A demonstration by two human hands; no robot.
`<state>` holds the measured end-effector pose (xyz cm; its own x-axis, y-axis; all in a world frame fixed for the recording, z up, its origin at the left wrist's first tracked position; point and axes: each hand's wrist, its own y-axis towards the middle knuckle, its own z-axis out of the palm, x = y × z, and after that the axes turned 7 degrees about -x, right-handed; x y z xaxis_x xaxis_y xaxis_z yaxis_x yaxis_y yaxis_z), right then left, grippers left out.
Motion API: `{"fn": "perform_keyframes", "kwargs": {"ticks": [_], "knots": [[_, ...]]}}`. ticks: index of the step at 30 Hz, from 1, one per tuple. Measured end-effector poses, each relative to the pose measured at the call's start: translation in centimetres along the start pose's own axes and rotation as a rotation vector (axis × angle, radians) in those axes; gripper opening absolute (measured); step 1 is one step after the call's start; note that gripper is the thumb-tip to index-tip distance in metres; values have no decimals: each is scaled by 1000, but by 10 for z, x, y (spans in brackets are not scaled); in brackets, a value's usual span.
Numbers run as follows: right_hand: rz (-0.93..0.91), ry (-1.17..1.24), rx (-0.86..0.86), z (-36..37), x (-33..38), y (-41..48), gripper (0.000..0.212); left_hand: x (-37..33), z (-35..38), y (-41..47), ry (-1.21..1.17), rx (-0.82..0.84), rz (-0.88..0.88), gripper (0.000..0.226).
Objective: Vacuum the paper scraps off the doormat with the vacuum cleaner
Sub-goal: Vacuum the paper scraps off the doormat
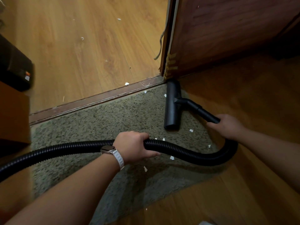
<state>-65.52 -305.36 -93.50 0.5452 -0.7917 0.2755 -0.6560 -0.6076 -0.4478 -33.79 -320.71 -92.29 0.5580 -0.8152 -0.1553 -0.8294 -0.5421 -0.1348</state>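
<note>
Left hand (134,146), watch (108,149) on wrist, curled around black ribbed hose (186,151), fingers wrapped over top. Right hand (227,125) closed around rigid black wand (203,112) near its hose end. Floor nozzle (172,104) lies flat on far right part of the greenish doormat (97,120), ahead of both hands, its far end by the wooden door (227,30). White paper scraps (191,130) dot the mat between nozzle and hose; more lie on the wood floor (81,46) past the threshold strip (97,101).
</note>
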Motion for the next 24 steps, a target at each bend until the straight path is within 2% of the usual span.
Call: {"fn": "perform_keyframes", "kwargs": {"ticks": [10,15,24], "knots": [[-206,-171,92,9,45,-8,21,6,-2,-8,27,44,45,63],[-227,-200,67,6,47,-5,22,5,-7,-9,46,25,49,61],[-152,-70,-76,-14,50,31,33,8,-7,-4,-4,-10,-10,60]]}}
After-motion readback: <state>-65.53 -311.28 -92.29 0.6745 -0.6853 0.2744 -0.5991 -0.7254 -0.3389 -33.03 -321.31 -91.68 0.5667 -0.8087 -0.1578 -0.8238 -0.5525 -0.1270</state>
